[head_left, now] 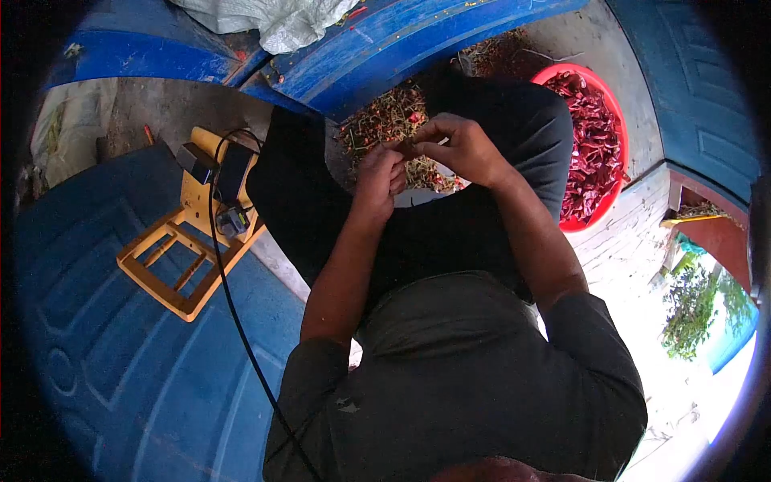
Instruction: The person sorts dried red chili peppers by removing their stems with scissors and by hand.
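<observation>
My left hand is closed in a fist-like pinch, its fingers curled and the thumb side toward my right hand. My right hand is closed too, thumb and forefinger pinched together and meeting the left fingertips. Whatever small thing lies between the fingers is too dark and small to make out. Both hands are above a heap of dry stems and red chili scraps on the floor between my knees. To the right, beyond my knee, stands a red basin filled with dark red dried chilies.
A blue table with a white woven sack is in front. On the left, a wooden chair carries dark boxes and a black cable. Blue panelled doors are at the left. More scraps lie behind the basin.
</observation>
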Demonstrator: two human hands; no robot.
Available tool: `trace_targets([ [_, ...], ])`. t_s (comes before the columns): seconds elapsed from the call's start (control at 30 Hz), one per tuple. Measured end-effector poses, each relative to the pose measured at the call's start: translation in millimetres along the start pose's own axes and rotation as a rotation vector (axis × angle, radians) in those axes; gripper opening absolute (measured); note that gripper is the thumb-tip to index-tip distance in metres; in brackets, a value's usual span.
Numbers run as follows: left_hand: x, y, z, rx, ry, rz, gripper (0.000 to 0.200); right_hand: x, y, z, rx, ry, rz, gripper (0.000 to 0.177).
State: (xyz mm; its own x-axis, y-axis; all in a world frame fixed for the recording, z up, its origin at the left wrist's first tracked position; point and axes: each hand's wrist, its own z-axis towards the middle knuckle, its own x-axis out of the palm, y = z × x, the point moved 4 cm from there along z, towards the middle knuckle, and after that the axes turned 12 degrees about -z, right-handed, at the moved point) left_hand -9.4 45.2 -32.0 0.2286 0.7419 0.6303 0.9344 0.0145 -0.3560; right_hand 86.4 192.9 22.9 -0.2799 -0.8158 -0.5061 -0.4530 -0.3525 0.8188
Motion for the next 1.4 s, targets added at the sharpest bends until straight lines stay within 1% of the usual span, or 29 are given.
trace_targets([
  [0.07,1.6,-1.4,-1.8,-0.005,-0.004,0.008,0.021,-3.2,7.9,1.6,-0.016,0.032,-0.142,0.016],
  [0.17,1.1,-2.0,-4.5,-0.009,-0.041,0.025,0.017,-3.5,11.4,2.2,-0.037,0.026,-0.185,0.017],
  [0.2,0.2,-1.6,-5.1,-0.011,-0.058,0.035,0.020,-2.6,11.4,1.9,-0.036,0.026,-0.184,0.017],
  [0.27,1.5,-2.6,-5.6,-0.011,-0.075,0.045,0.022,-0.8,13.1,2.2,-0.094,0.012,-0.300,0.016],
  [0.3,2.9,-2.8,-5.4,-0.016,-0.079,0.047,0.018,1.0,11.6,2.4,-0.094,0.011,-0.300,0.016],
  [0.33,3.9,-2.9,-5.6,-0.022,-0.083,0.049,0.014,3.2,10.5,1.8,-0.121,-0.014,-0.366,0.015],
  [0.37,2.5,-2.4,-4.5,-0.022,-0.082,0.049,0.014,4.7,9.5,1.7,-0.149,-0.040,-0.434,0.014],
  [0.5,1.8,-1.0,-3.1,-0.013,-0.039,0.029,0.013,7.8,6.7,-4.1,-0.154,-0.065,-0.445,0.013],
  [0.57,3.8,-1.8,-2.9,-0.006,-0.028,0.020,0.013,5.0,7.5,-5.7,-0.134,-0.103,-0.343,0.014],
  [0.6,4.6,-2.0,-2.7,-0.013,-0.024,0.026,0.014,4.4,6.3,-6.3,-0.133,-0.103,-0.344,0.014],
  [0.67,9.1,-4.0,-3.2,-0.019,-0.015,0.031,0.014,2.5,-0.7,-5.8,-0.088,-0.109,-0.126,0.016],
  [0.7,12.1,-4.5,-4.1,-0.022,0.010,0.020,0.015,3.7,-4.5,-4.2,-0.088,-0.110,-0.129,0.016],
  [0.77,13.0,-4.3,-3.3,-0.026,0.038,0.007,0.016,8.3,-16.1,-0.1,0.028,-0.058,0.210,0.017],
  [0.8,11.0,-4.1,-1.4,-0.020,0.071,-0.005,0.016,10.0,-18.7,0.3,0.027,-0.058,0.206,0.017],
  [0.87,11.9,-7.1,-2.2,-0.010,0.103,-0.021,0.017,11.2,-24.4,2.2,0.150,-0.133,0.568,0.016],
  [1.0,10.5,-10.1,-7.2,-0.016,0.125,-0.008,0.024,9.0,-29.9,2.2,0.200,-0.178,0.521,0.015],
  [1.1,9.5,-9.4,-6.3,-0.013,0.118,-0.032,0.026,6.9,-33.0,-2.4,0.240,-0.227,0.449,0.019],
  [1.17,11.5,-10.2,-6.2,-0.013,0.118,-0.043,0.026,2.9,-27.6,-6.2,0.134,-0.248,0.363,0.024],
  [1.2,12.2,-9.9,-6.4,-0.011,0.101,-0.041,0.026,0.9,-27.1,-8.7,0.134,-0.249,0.363,0.024],
  [1.27,12.0,-10.1,-6.2,-0.011,0.084,-0.035,0.026,-0.7,-22.8,-13.2,0.251,-0.161,0.335,0.026],
  [1.3,11.2,-10.0,-5.2,-0.023,0.100,-0.037,0.019,-0.8,-22.1,-13.9,0.251,-0.164,0.336,0.026],
  [1.33,10.1,-9.5,-4.5,-0.037,0.116,-0.037,0.013,-1.6,-18.5,-14.2,0.202,-0.192,0.341,0.026],
  [1.37,8.2,-8.7,-4.3,-0.040,0.120,-0.032,0.013,-2.2,-14.4,-14.6,0.153,-0.221,0.346,0.027],
  [1.4,6.4,-8.0,-4.7,-0.024,0.108,-0.044,0.014,1.1,-11.4,-14.6,0.155,-0.235,0.347,0.027],
])
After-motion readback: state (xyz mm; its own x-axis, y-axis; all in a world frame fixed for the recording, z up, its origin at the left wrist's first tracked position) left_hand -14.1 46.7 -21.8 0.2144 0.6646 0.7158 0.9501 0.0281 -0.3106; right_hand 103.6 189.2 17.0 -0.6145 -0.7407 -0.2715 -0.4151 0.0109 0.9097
